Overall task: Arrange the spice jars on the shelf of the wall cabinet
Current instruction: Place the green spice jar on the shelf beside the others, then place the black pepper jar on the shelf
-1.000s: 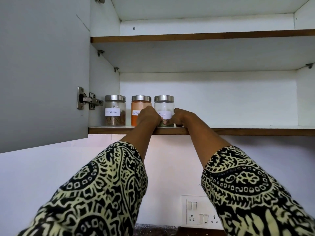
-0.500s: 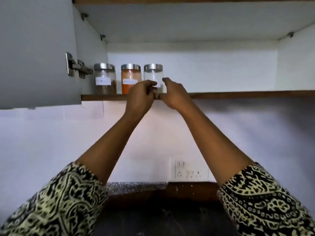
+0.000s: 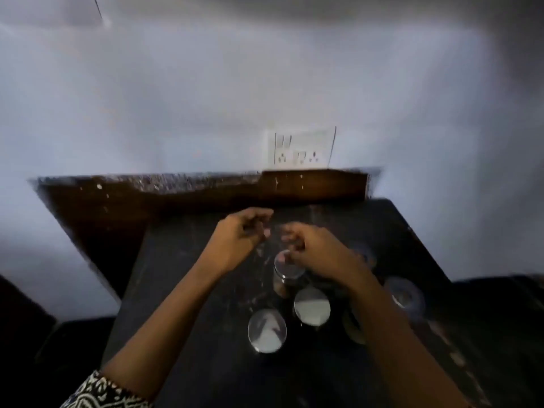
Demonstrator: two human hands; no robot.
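Spice jars with steel lids stand clustered near the middle of a dark countertop (image 3: 206, 334), the nearest-to-wall jar (image 3: 287, 267) just under the right hand (image 3: 321, 251), two more lids (image 3: 312, 309) (image 3: 267, 330) toward the front edge and another, blurred, jar (image 3: 404, 295) toward the right edge. Both the right hand and the left hand (image 3: 238, 240) hover loosely curled and half open, holding nothing. A sound pickup, I judge, means closing the fingers around the jar's body below the lid, keeping it upright without knocking its neighbours.
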